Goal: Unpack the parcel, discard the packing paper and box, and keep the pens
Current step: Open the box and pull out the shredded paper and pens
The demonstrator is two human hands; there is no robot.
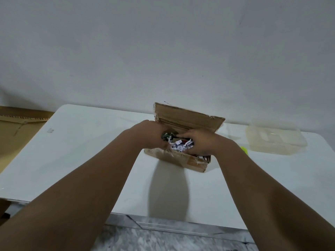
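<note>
A small brown cardboard box (183,161) stands open on the white table (78,160), its lid flap (188,117) tilted up at the back. White shredded packing paper (180,144) fills the inside. Both my hands are in the box. My left hand (151,134) is curled at the box's left end around dark, greenish pens (167,136). My right hand (201,143) presses down into the paper on the right side, fingers reaching toward the same pens. How many pens there are is hidden by my hands.
A clear plastic container (275,140) sits on the table at the right, with a small yellow-green object (244,150) beside it. A large flat cardboard piece (20,131) lies left of the table. A white wall stands behind; the table's front edge is near me.
</note>
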